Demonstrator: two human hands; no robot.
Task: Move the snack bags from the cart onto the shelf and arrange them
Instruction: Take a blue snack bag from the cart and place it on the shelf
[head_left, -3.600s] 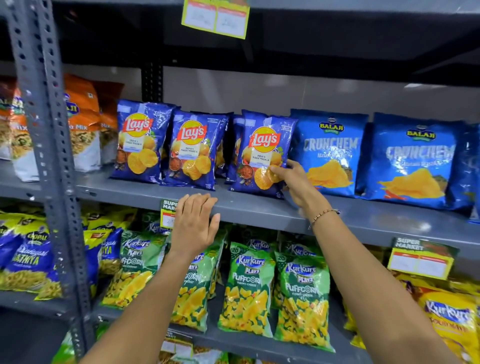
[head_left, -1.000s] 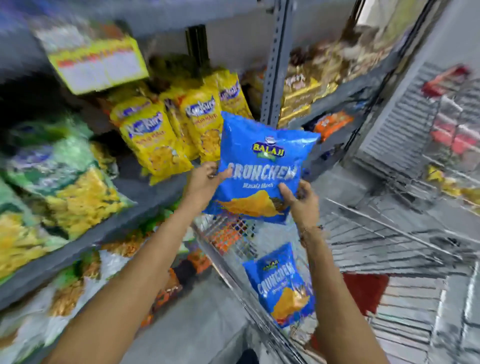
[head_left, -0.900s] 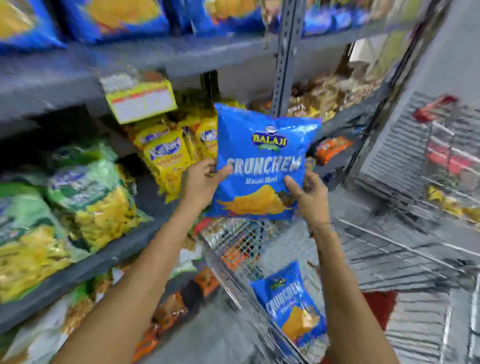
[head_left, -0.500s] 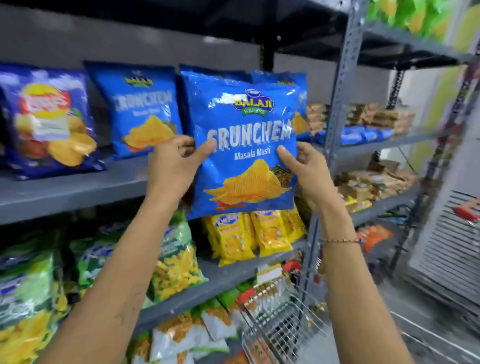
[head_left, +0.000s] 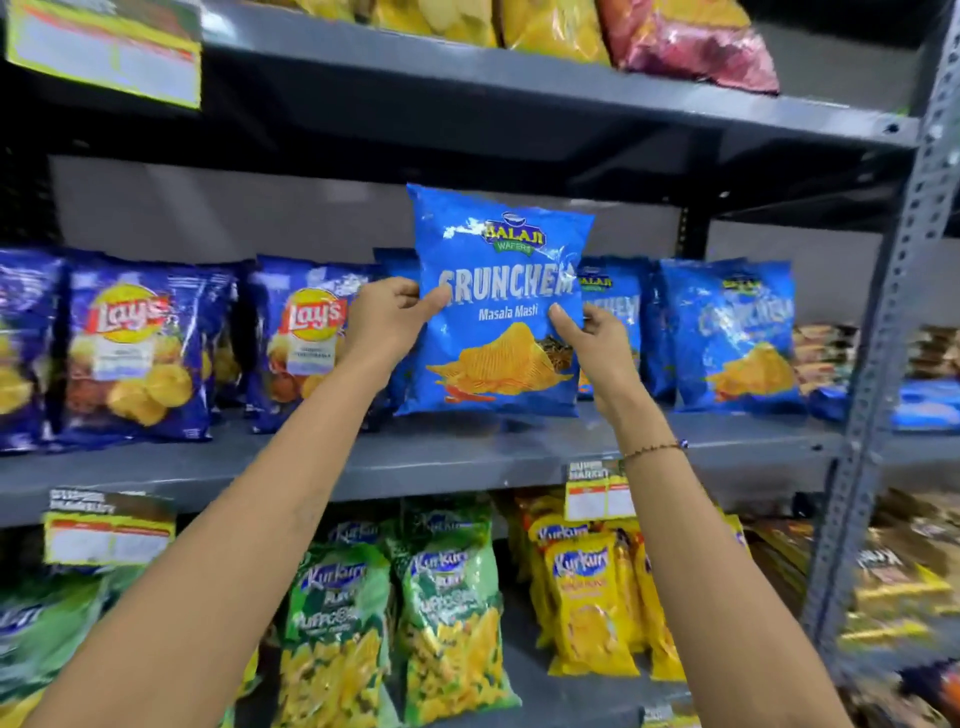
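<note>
I hold a bright blue Balaji Crunchem bag (head_left: 498, 312) upright over the middle grey shelf (head_left: 467, 457), its bottom edge at or just above the shelf board. My left hand (head_left: 387, 322) grips its left edge and my right hand (head_left: 597, 340) grips its right edge. Behind it stand other Crunchem bags (head_left: 737, 338), one partly hidden by the held bag. Dark blue Lay's bags (head_left: 135, 353) fill the left of the same shelf. The cart is out of view.
Green Kurkure Puffcorn bags (head_left: 447, 623) and yellow Kurkure bags (head_left: 587, 603) fill the shelf below. Yellow and red bags lie on the top shelf (head_left: 519, 67). A perforated grey upright (head_left: 893, 322) stands at the right. Price tags (head_left: 597, 493) hang on the shelf edges.
I lifted the Crunchem bag from the cart up to the middle shelf with both hands. My view swung from the cart to the shelf front.
</note>
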